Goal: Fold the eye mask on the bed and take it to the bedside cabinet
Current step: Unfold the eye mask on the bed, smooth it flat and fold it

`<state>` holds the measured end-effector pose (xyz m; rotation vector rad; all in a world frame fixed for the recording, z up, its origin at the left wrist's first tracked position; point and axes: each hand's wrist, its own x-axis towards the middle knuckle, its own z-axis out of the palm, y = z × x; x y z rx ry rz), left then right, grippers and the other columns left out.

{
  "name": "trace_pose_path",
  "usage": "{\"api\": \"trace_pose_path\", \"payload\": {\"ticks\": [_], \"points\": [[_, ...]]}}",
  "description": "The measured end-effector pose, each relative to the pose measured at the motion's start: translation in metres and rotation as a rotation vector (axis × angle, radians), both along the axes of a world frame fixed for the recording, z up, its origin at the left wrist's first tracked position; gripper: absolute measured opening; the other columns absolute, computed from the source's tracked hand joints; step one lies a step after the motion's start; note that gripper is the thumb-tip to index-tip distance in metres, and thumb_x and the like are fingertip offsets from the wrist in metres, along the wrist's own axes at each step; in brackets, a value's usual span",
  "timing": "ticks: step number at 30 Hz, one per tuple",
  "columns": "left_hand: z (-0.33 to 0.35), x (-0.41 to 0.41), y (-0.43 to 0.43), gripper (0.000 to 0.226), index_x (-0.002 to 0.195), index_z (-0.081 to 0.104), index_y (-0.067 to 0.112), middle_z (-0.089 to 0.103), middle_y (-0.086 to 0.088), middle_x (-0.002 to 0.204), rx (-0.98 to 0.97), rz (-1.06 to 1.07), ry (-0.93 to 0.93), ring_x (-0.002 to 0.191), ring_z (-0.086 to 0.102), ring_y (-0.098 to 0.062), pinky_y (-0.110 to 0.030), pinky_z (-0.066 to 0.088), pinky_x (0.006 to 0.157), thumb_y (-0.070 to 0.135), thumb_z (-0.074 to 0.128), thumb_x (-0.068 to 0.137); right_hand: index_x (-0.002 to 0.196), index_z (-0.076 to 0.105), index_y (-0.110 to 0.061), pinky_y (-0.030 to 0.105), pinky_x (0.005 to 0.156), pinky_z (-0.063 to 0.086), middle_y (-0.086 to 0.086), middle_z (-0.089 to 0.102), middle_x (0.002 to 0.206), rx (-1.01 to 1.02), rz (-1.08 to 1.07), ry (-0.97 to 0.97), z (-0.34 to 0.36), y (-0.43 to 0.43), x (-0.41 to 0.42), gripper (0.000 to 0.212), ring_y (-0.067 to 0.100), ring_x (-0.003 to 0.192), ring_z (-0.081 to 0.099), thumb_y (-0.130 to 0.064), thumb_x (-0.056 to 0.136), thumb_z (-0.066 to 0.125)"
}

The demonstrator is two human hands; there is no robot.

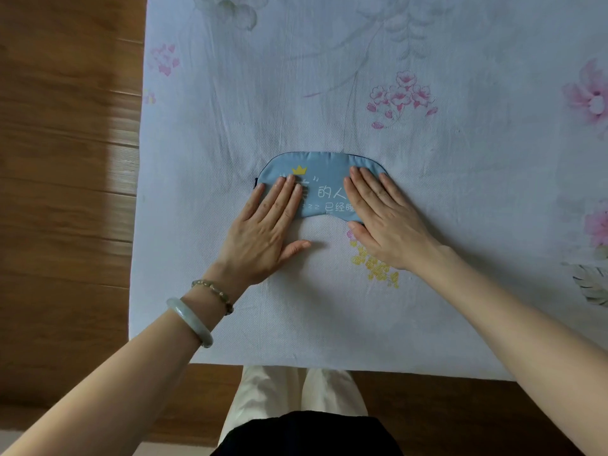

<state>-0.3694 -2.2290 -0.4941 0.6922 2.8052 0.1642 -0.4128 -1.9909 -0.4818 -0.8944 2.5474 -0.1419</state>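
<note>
A home bedroom, seen from above. Across the middle and right of the frame, a bed (329, 93) under a pale sheet printed with pink and yellow flowers (403, 93). Down the left side and along the bottom edge, brown wood-plank floor (65, 159). At centre, unfolded on the sheet, a blue eye mask (316, 179) for sleeping, printed with a crown and white lettering.

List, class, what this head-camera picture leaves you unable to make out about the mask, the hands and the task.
- Head view: both ends of the light blue fabric eye mask, and part of its white print, lie under the flat left hand and right hand.
- Its strap: only a dark bit at the left edge shows; the rest is hidden under the mask.
- The bedside cabinet is out of frame.
- The floral white bedsheet is cut off at the top and right edges.
</note>
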Motion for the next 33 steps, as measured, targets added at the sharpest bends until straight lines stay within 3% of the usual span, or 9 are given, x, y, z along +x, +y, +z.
{"api": "trace_pose_path", "payload": {"ticks": [3,6,9,13,16,22,27,30,33], "points": [[0.006,0.003,0.004,0.08,0.147,0.022,-0.002,0.02,-0.018,0.154,0.015,0.046,0.026,0.144,0.021,-0.032,-0.05,0.016,0.118,0.06,0.021,0.095,0.14,0.03,0.005,0.042,0.115,0.02,0.023,0.03,0.149,-0.221,-0.182,0.009,0.006,0.001,-0.001,0.053,0.034,0.139,0.027,-0.017,0.092,0.041],[0.011,0.0,0.014,0.079,0.148,0.021,0.001,0.022,-0.016,0.155,0.043,0.096,0.076,0.144,0.021,-0.032,-0.052,0.015,0.117,0.06,0.02,0.096,0.125,0.051,0.007,0.035,0.099,0.037,0.029,0.055,0.123,-0.409,-0.622,0.117,0.008,0.006,-0.001,0.043,0.04,0.115,0.053,0.001,0.082,0.054],[0.012,-0.015,0.035,0.081,0.148,0.019,0.001,0.023,-0.017,0.156,0.077,0.128,0.053,0.145,0.02,-0.031,-0.05,0.011,0.117,0.061,0.021,0.094,0.115,0.059,-0.002,0.02,0.078,0.041,0.02,0.061,0.105,-0.49,-0.957,-0.044,0.01,0.01,-0.01,0.031,0.027,0.089,0.06,-0.003,0.084,0.058],[0.005,-0.032,0.057,0.085,0.148,0.02,0.002,0.023,-0.016,0.156,0.052,0.188,-0.01,0.145,0.019,-0.028,-0.047,0.01,0.119,0.064,0.024,0.091,0.106,0.06,-0.006,0.025,0.067,0.046,-0.001,0.063,0.08,-0.538,-1.146,-0.294,0.01,0.012,-0.02,0.024,0.009,0.066,0.056,-0.013,0.083,0.063],[-0.001,-0.033,0.059,0.086,0.149,0.018,0.003,0.02,-0.014,0.157,0.041,0.206,-0.031,0.146,0.016,-0.026,-0.046,0.007,0.119,0.065,0.021,0.09,0.094,0.065,-0.008,0.011,0.054,0.044,-0.007,0.06,0.068,-0.533,-1.201,-0.36,0.01,0.009,-0.025,0.018,-0.002,0.054,0.054,-0.013,0.077,0.07],[0.012,-0.032,0.041,0.086,0.149,0.017,0.002,0.018,-0.016,0.158,0.138,0.215,-0.043,0.147,0.012,-0.027,-0.045,0.001,0.119,0.065,0.023,0.09,0.069,0.063,-0.012,0.023,0.06,0.04,0.006,0.058,0.07,-0.604,-1.249,-0.507,0.025,0.005,-0.032,0.005,0.013,0.066,0.05,-0.014,0.071,0.067],[0.023,-0.004,0.002,0.083,0.149,0.013,0.002,0.017,-0.017,0.157,0.149,0.235,-0.065,0.145,0.011,-0.029,-0.049,0.006,0.119,0.063,0.02,0.092,0.065,0.057,-0.015,0.037,0.071,0.036,0.011,0.053,0.077,-0.867,-1.328,-0.63,0.045,-0.019,-0.024,0.005,0.02,0.077,0.047,-0.018,0.064,0.061],[0.024,0.012,-0.009,0.082,0.148,0.015,0.001,0.019,-0.016,0.156,0.131,0.25,-0.103,0.145,0.014,-0.03,-0.051,0.011,0.118,0.06,0.026,0.092,0.071,0.06,-0.018,0.036,0.068,0.043,0.009,0.059,0.077,-0.975,-1.285,-0.647,0.056,-0.042,-0.017,0.005,0.019,0.075,0.054,-0.017,0.067,0.062],[0.02,0.017,-0.013,0.081,0.147,0.016,0.001,0.021,-0.017,0.155,0.157,0.268,-0.105,0.144,0.02,-0.031,-0.049,0.012,0.118,0.058,0.03,0.092,0.075,0.058,-0.022,0.023,0.062,0.045,0.0,0.061,0.074,-0.937,-1.15,-0.504,0.06,-0.07,-0.008,0.008,0.01,0.068,0.056,-0.017,0.072,0.064]]}}
